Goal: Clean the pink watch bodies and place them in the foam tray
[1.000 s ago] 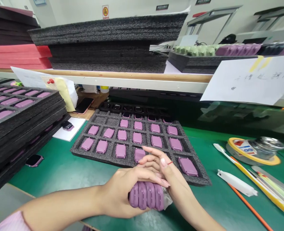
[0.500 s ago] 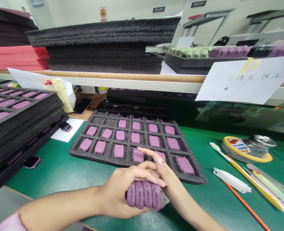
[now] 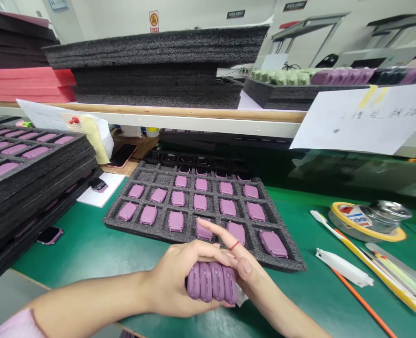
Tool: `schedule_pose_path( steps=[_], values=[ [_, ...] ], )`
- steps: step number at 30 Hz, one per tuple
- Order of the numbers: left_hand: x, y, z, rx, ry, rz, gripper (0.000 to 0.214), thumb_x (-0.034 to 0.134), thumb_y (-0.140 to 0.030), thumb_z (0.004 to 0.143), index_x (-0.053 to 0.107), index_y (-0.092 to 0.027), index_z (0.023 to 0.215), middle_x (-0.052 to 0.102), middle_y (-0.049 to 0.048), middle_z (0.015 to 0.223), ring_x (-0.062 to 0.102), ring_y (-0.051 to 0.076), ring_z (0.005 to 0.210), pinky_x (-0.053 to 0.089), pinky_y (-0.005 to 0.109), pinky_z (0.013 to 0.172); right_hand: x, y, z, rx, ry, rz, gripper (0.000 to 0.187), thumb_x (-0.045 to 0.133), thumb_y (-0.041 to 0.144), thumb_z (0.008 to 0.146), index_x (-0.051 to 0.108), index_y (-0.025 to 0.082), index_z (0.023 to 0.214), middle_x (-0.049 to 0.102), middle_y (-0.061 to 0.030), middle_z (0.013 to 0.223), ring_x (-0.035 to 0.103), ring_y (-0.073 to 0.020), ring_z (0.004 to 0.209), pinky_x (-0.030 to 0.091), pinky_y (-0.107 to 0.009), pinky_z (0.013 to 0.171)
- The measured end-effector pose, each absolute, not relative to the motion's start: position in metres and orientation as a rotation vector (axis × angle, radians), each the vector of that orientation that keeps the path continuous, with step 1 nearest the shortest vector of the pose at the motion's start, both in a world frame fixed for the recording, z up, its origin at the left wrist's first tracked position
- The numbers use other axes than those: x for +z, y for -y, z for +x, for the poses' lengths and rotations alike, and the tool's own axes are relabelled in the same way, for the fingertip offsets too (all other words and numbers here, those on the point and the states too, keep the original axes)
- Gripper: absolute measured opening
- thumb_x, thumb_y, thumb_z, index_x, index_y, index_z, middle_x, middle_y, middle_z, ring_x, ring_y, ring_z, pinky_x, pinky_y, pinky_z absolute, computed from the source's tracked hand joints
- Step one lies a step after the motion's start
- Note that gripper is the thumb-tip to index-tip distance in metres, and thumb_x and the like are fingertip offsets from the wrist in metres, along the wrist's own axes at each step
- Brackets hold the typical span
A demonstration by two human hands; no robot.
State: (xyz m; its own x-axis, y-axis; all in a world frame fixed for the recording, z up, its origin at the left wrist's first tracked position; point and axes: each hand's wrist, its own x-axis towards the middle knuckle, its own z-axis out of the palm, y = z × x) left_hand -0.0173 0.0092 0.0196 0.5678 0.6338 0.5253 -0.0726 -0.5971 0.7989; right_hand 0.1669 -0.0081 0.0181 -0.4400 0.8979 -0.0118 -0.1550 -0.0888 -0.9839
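Observation:
My left hand [image 3: 176, 277] is wrapped round a row of several purple smartwatch cases [image 3: 212, 282] pressed side by side above the green tabletop. At the right end of that row, my right hand [image 3: 241, 263] is closed against the cases, its index finger stretched out towards the tray. A crumpled white cloth [image 3: 242, 296] shows in part beneath the right palm; most of it is hidden. Just beyond the hands lies a black foam tray [image 3: 208, 219] with purple smartwatch cases in many of its pockets.
Stacked foam trays [image 3: 28, 173] stand at the left, with a loose smartwatch [image 3: 50, 235] beside them. On the right lie a toothbrush [image 3: 356, 253], a white plastic tool [image 3: 344, 268], an orange stick [image 3: 366, 305] and a tape roll [image 3: 342, 223] with a glass bottle. A shelf [image 3: 194, 119] crosses behind.
My right hand has turned slightly and its thumb now sits lower along the end of the row. My left hand keeps its hold. The view has shifted slightly.

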Motion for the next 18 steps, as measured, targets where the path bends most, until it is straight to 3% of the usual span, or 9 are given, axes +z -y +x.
schedule_pose_path(
  steps=[5,9,12,18],
  values=[
    [0.02,-0.01,-0.016,1.091,-0.377,1.925,0.049,0.077,-0.019,0.081,0.053,-0.024,0.124,0.073,0.008,0.121,0.071,0.023,0.113,0.055,0.035,0.101,0.02,0.011,0.164,1.647,1.366,-0.872,0.1,0.078,0.072,0.067,0.04,0.03,0.149,0.068,-0.0081,0.113,0.071,-0.0276,0.1,0.056,-0.045,0.093],
    [0.018,-0.013,-0.016,1.113,-0.297,1.972,0.058,0.074,-0.029,0.087,0.046,-0.025,0.137,0.071,0.0093,0.125,0.068,0.024,0.117,0.053,0.035,0.103,0.018,0.017,0.157,1.571,1.315,-0.921,0.108,0.092,0.054,0.06,0.037,0.032,0.151,0.068,-0.0094,0.123,0.072,-0.0294,0.105,0.06,-0.043,0.09],
    [0.014,-0.014,-0.017,1.174,-0.314,2.04,0.066,0.071,-0.043,0.089,0.04,-0.026,0.145,0.061,0.0135,0.134,0.06,0.028,0.126,0.047,0.041,0.109,0.02,0.022,0.152,1.434,1.304,-0.974,0.11,0.094,0.046,0.059,0.038,0.032,0.152,0.069,-0.0098,0.125,0.071,-0.0303,0.111,0.06,-0.043,0.094],
    [0.004,-0.012,-0.016,1.23,-0.412,2.168,0.067,0.04,-0.058,0.1,0.021,-0.027,0.156,0.042,0.0166,0.146,0.034,0.033,0.145,0.034,0.054,0.118,0.02,0.024,0.153,1.051,1.549,-1.029,0.107,0.089,0.033,0.069,0.029,0.033,0.157,0.071,-0.0079,0.126,0.074,-0.0259,0.104,0.06,-0.04,0.096]
  ],
)
